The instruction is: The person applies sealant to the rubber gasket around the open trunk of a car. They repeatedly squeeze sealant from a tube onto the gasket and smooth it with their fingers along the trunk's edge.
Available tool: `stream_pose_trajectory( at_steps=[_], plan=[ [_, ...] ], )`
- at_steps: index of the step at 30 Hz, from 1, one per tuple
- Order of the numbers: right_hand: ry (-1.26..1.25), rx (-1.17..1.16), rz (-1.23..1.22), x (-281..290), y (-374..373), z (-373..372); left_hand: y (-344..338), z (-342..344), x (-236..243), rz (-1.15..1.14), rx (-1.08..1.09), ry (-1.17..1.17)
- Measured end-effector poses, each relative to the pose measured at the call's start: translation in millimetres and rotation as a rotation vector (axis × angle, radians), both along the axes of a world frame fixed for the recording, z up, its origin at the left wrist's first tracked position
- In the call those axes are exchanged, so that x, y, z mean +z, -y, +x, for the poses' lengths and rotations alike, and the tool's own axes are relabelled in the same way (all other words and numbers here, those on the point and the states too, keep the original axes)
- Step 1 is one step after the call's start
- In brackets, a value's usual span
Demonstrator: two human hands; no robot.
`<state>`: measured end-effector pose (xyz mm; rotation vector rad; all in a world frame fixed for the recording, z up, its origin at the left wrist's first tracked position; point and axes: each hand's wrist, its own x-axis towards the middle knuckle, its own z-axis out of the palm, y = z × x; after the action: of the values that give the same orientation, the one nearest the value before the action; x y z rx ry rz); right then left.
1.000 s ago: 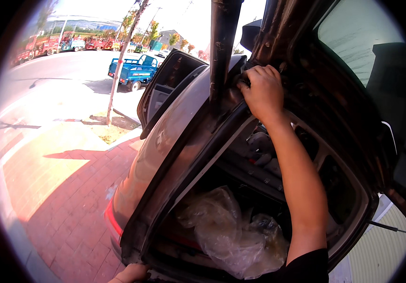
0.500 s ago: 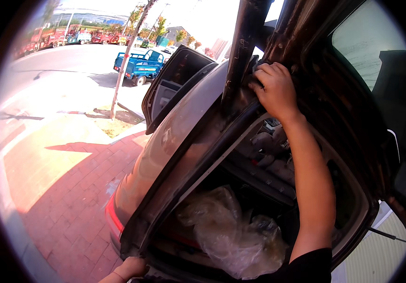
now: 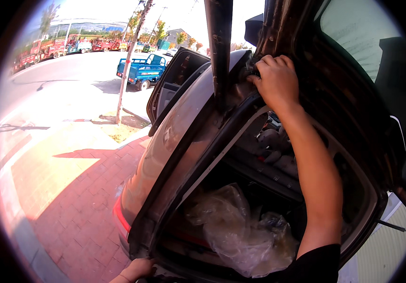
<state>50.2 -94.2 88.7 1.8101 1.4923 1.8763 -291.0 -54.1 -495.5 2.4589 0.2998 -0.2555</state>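
Observation:
The rear opening of a brown car (image 3: 153, 155) lies before me under its raised tailgate (image 3: 349, 94). My right hand (image 3: 278, 80) reaches up to the top left corner of the opening, beside the tailgate hinge. Its fingers are curled and the thumb is bent in; what sits between them is hidden. Down at the lower left corner, my left hand (image 3: 139, 270) is closed against the edge by the tail light (image 3: 122, 219), and its grip is hidden too. A black rubber seal (image 3: 212, 150) runs along the frame between both hands.
A crumpled clear plastic sheet (image 3: 236, 226) lies in the boot behind the seats. A dark strut (image 3: 219, 47) crosses near my right hand. The side door (image 3: 174, 80) stands open. Beyond are a thin tree (image 3: 126, 78), a blue cargo tricycle (image 3: 141, 70) and red paving (image 3: 75, 226).
My view has shifted slightly, so the car and surroundings sit a little differently in the picture. My right hand stays at the top corner with its fingers slightly moved; my left stays low.

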Motion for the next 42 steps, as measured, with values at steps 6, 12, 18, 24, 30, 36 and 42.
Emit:
stream_pose_trajectory(
  at_steps=[6, 12, 18, 24, 30, 36, 42],
  plan=[
    [0.033, 0.053, 0.055, -6.0, -4.1, 7.3, -12.1, -8.4, -4.4, 0.017, 0.017, -0.087],
    [-0.098, 0.019, -0.046, -6.2, -18.8, -1.8, -6.7, 7.6, -11.0, 0.023, 0.005, -0.016],
    [-0.154, 0.118, 0.061, -11.5, -17.3, 5.4, -5.5, -0.1, -19.2, -0.020, 0.034, 0.018],
    [-0.164, 0.173, -0.016, -8.5, -13.6, 4.2, -20.7, -8.9, -23.1, -0.016, 0.014, -0.126],
    [-0.078, 0.204, 0.069, -18.2, -17.9, 8.2, -19.7, 13.2, -39.2, -0.005, -0.041, -0.130],
    [-0.133, 0.130, 0.066, -14.6, -20.8, 5.5, -13.4, 21.1, -32.1, -0.026, -0.045, -0.133],
    [-0.164, 0.129, 0.103, -20.5, -24.0, 6.5, -18.9, -6.2, -32.2, -0.050, 0.013, -0.088]
  ],
)
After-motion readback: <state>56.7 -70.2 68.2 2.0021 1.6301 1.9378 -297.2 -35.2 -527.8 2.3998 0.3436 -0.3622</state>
